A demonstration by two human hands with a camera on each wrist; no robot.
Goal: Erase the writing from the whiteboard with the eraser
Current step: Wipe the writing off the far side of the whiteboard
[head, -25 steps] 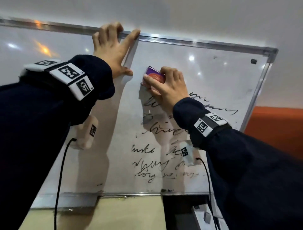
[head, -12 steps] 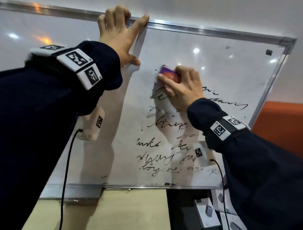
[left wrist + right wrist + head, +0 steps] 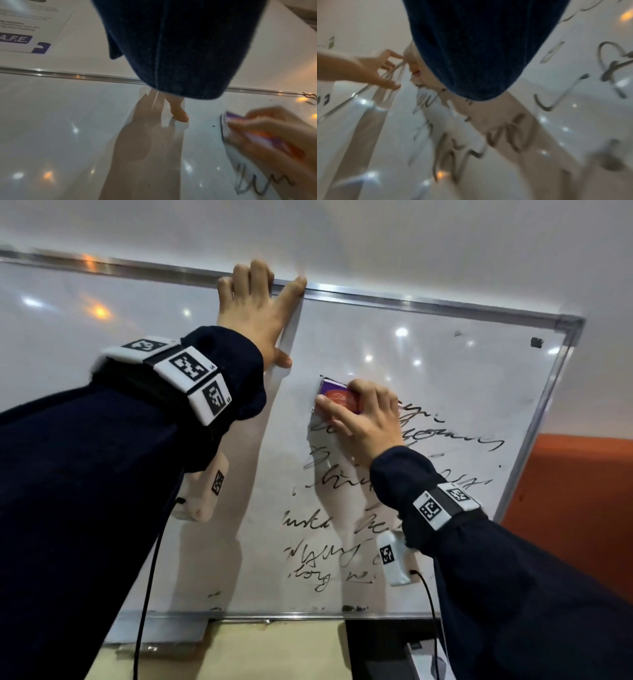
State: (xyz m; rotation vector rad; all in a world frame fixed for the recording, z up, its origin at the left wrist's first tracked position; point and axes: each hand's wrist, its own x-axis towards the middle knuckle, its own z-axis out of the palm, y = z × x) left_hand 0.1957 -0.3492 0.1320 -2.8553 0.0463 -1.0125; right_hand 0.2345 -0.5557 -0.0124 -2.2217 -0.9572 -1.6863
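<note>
The whiteboard (image 3: 445, 364) in a metal frame fills the head view, tilted. Black handwriting (image 3: 329, 553) covers its lower middle and right. My right hand (image 3: 346, 395) grips a purple and orange eraser (image 3: 339, 402) and presses it flat on the board at the top left of the writing. In the left wrist view the eraser (image 3: 228, 125) is blurred under that hand (image 3: 267, 129). My left hand (image 3: 274, 320) lies spread on the board, fingertips at the top frame, thumb (image 3: 178, 112) on the surface. The right wrist view shows the left hand (image 3: 373, 67) and blurred writing (image 3: 505, 135).
A small dark mark (image 3: 536, 342) sits near the board's top right corner. An orange panel (image 3: 575, 508) stands to the right of the frame. Below the bottom rail (image 3: 164, 628) are a beige surface (image 3: 274, 652) and a white box (image 3: 421, 662). A printed poster (image 3: 25, 33) hangs above.
My right hand has slid the eraser down the board, away from the top frame and onto the first line of writing. The left hand has stayed at the top frame.
</note>
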